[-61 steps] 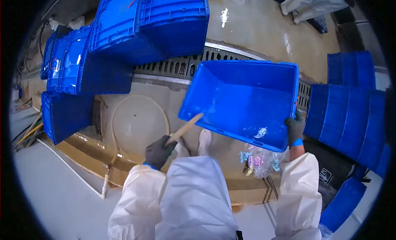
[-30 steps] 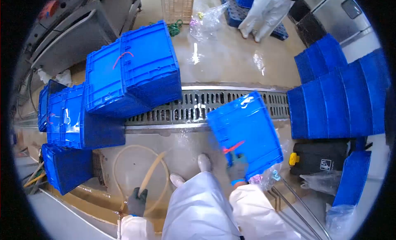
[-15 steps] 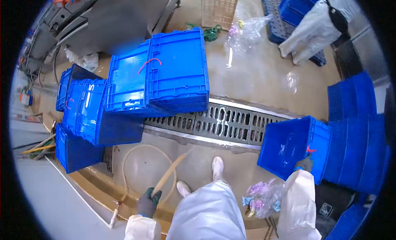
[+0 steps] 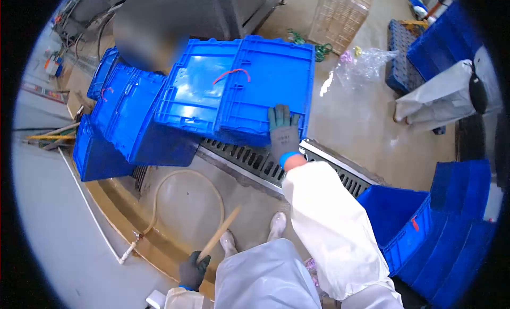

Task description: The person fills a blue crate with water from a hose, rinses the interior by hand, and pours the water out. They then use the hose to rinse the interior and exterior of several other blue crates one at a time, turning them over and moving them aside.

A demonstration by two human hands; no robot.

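Right hand [image 4: 284, 131]: gloved, arm stretched forward, fingers spread flat on the near edge of the lidded crate [image 4: 241, 88]; palm down, not closed round anything.

Left hand [image 4: 192, 271]: gloved, low beside the person's legs, closed round the end of a hose [image 4: 220, 232], whose free tip points up toward the floor drain [image 4: 249, 163].

Lidded crate: blue, two-flap lid shut, a red tie [image 4: 231, 73] lying across the seam. It sits tilted above the floor drain, its near edge overhanging the grating. Contents hidden by the lid.

Stacked crates [image 4: 119, 115]: blue, left of the lidded crate and touching it, leaning in a rough pile; the lowest stands on the floor just left of the drain. Whether anything is in them cannot be told.

Open crate [image 4: 396, 216]: blue, right of the drain, tipped on its side with its mouth toward the person; inside appears bare. It leans against a row of blue crates [image 4: 459, 229] on the far right.

Hose loop [image 4: 183, 195]: pale tube coiled on the wet floor on the near side of the drain, below the lidded crate.

Wicker basket [image 4: 340, 14]: beyond the lidded crate, upright on the floor; clear plastic wrap [image 4: 364, 62] lies just right of it.

Another person [image 4: 443, 96]: in white overalls, well beyond the drain at right.

Open room: wet floor between the drain and the other person; bare floor round the hose loop, edged by a low kerb [image 4: 133, 237] on the near side.
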